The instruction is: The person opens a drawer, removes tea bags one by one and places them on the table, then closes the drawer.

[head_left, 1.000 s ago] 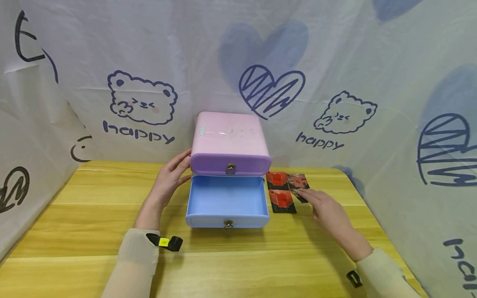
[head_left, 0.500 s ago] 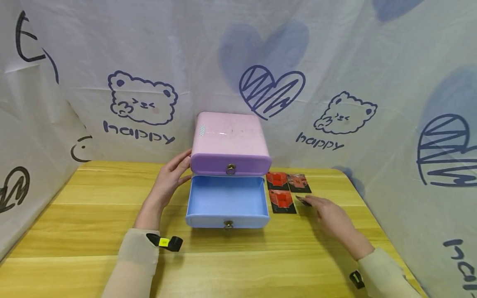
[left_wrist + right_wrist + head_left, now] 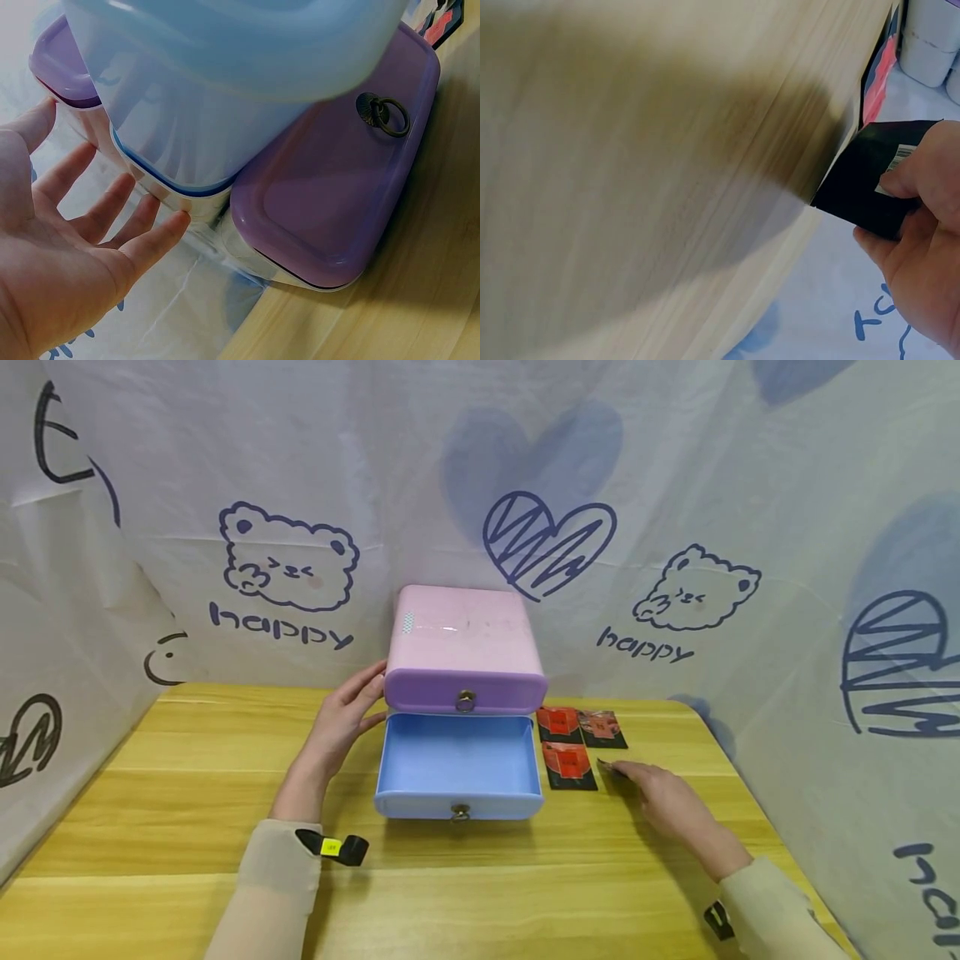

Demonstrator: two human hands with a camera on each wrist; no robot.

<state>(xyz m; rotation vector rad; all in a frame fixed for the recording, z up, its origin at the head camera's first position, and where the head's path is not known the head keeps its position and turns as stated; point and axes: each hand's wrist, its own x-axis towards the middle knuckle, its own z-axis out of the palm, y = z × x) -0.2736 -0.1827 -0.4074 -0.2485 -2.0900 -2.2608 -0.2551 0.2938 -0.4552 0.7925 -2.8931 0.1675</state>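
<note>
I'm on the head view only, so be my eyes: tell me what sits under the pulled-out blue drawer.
Observer: The left wrist view shows a closed purple drawer there, with a ring pull.
Operator: Good. Now report on the left hand; I can't see its palm.
Observer: The palm is visible to the left wrist camera, bare and holding nothing.
Operator: Next, the packet in the right hand. I get only a thin edge; describe its face.
Observer: The right wrist view shows a black face with a white barcode label.
</note>
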